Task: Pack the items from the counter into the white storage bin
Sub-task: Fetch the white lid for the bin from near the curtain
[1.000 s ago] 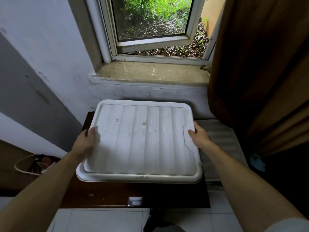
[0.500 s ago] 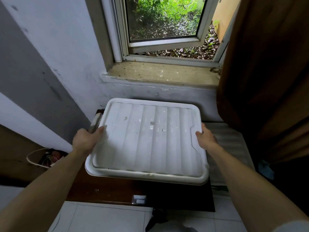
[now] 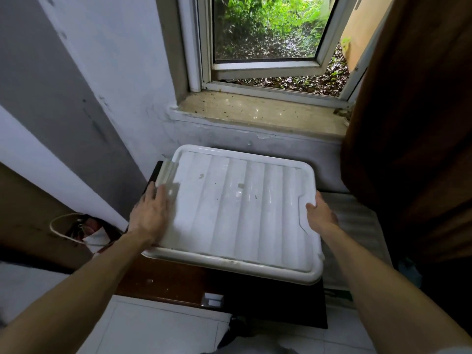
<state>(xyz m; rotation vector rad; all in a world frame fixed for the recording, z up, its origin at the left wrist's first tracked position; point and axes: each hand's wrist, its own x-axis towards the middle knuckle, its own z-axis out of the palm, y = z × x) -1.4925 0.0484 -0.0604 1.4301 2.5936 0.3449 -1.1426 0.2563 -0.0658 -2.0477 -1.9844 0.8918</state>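
Note:
The white storage bin [image 3: 240,213] stands on a dark wooden table under the window, with its ribbed lid on top, so its inside is hidden. My left hand [image 3: 150,215] lies at the lid's left edge, fingers fairly straight against the translucent side latch [image 3: 168,175], which is blurred and stands up from the rim. At the lid's right edge, my right hand [image 3: 320,217] has its thumb on top and its fingers curled round the side. No loose items show on the table.
The dark wooden table [image 3: 178,279] juts out in front of the bin. A stone window sill [image 3: 255,111] and an open window lie behind. A brown curtain [image 3: 408,123] hangs at the right above a ribbed white surface [image 3: 357,221]. A bag with cord [image 3: 84,231] sits low left.
My view has shifted, so the bin sits further right in frame. My left hand moved from gripping the lid's left rim onto the side latch, which has swung up. My right hand stays on the right edge.

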